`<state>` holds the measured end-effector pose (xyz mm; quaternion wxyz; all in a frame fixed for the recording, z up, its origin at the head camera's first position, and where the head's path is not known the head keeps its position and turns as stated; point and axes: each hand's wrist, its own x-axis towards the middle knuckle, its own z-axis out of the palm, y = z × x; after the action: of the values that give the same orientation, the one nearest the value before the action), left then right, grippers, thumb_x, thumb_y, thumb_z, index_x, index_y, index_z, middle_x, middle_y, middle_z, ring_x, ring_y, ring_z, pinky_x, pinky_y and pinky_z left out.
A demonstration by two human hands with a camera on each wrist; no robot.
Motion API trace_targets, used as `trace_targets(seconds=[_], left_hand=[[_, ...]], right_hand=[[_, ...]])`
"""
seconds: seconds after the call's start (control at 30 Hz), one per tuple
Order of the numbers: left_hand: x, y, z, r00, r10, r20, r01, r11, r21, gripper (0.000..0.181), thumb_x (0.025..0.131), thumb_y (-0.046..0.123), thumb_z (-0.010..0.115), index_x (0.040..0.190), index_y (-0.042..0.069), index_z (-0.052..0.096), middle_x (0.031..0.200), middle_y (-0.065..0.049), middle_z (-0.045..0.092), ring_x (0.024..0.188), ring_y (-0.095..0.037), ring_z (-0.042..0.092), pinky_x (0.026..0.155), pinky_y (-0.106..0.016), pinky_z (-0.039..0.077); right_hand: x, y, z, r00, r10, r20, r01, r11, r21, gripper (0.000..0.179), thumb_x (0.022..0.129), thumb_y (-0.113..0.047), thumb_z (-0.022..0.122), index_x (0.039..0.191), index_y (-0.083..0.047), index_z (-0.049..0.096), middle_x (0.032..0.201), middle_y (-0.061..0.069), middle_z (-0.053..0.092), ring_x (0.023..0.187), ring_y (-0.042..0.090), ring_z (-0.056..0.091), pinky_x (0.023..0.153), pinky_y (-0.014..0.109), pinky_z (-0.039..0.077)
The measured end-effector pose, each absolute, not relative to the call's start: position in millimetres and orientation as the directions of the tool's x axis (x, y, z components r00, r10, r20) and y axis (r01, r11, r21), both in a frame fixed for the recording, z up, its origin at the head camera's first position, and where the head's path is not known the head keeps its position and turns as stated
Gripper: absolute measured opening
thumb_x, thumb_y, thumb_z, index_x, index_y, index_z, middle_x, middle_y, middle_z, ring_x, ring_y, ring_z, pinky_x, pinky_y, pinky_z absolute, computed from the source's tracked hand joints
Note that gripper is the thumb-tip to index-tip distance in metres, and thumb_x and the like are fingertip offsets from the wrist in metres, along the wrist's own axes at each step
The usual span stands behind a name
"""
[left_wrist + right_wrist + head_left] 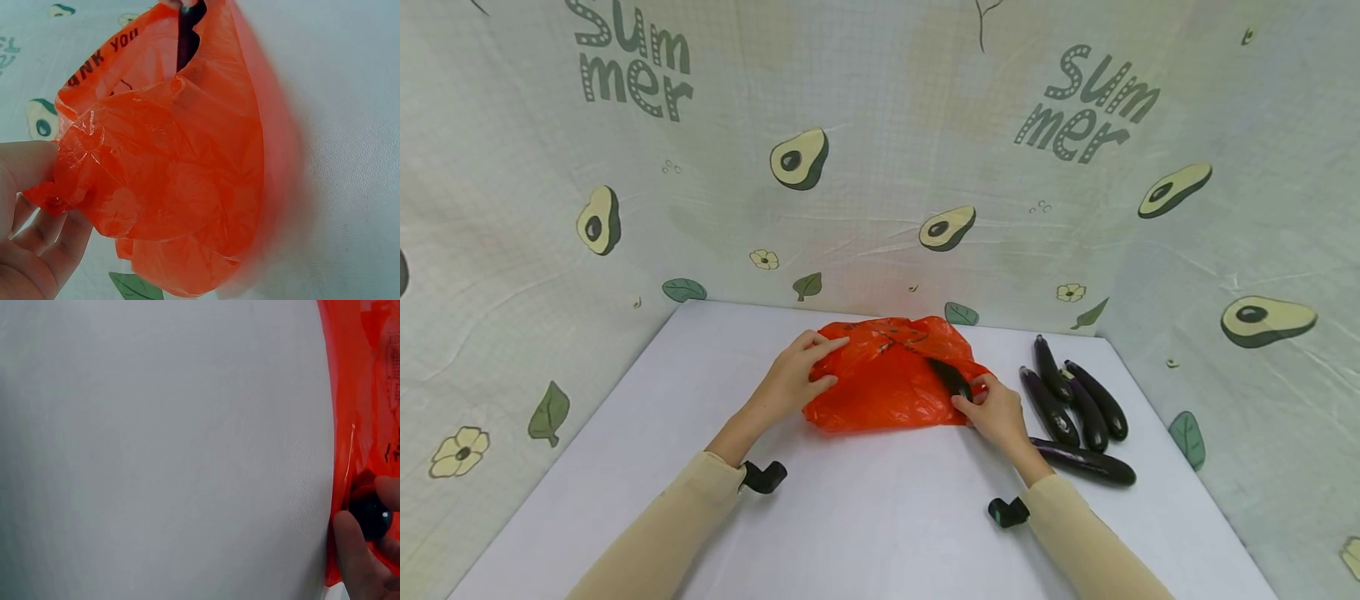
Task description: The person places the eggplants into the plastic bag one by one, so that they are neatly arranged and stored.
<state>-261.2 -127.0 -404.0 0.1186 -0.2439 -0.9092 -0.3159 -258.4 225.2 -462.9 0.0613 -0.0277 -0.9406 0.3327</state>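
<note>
A thin red plastic bag [880, 396] lies on its side on the white table, its opening facing right. At its left end my left hand [788, 379] holds the plastic between thumb and fingers, as the left wrist view also shows for the bag [175, 181]. My right hand [1002, 414] grips a dark eggplant [953, 382] at the bag's mouth. That eggplant lies partly inside the bag, its far part covered by the red film. In the right wrist view, the eggplant's rounded end [373, 517] shows between thumb and fingers.
To the right of my right hand, several more eggplants [1086, 412] lie close together, one of them crosswise [1086, 463] in front, partly behind my wrist. A printed cloth [865, 175] with avocados hangs behind and beside the white table [880, 517].
</note>
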Motion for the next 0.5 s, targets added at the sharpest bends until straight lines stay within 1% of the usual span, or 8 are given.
trace_targets(seconds=[0.23,0.5], left_hand=[[-261.7,-127.3,-404.4,-0.862,0.36,0.356,0.503,0.687,0.524,0.063,0.083,0.011,0.078,0.141,0.021,0.054,0.11,0.003,0.046,0.1,-0.016,0.05,0.079,-0.027,0.054],[-262.2,-128.1,-404.7,-0.866,0.362,0.344,0.497,0.686,0.531,0.063,0.084,0.012,0.078,0.142,0.023,0.053,0.111,0.004,0.045,0.101,-0.015,0.05,0.081,-0.026,0.054]], right_hand=[[-260.5,222.1,-464.0,-0.984,0.122,0.129,0.022,0.804,-0.594,0.045,0.085,-0.034,0.074,0.112,-0.002,0.058,0.071,0.006,0.062,0.05,0.015,0.055,0.054,0.026,0.049],[-261.0,219.5,-464.7,-0.981,0.161,0.108,0.064,0.793,-0.605,0.044,0.086,-0.036,0.074,0.11,-0.003,0.057,0.071,0.007,0.061,0.05,0.016,0.056,0.054,0.026,0.051]])
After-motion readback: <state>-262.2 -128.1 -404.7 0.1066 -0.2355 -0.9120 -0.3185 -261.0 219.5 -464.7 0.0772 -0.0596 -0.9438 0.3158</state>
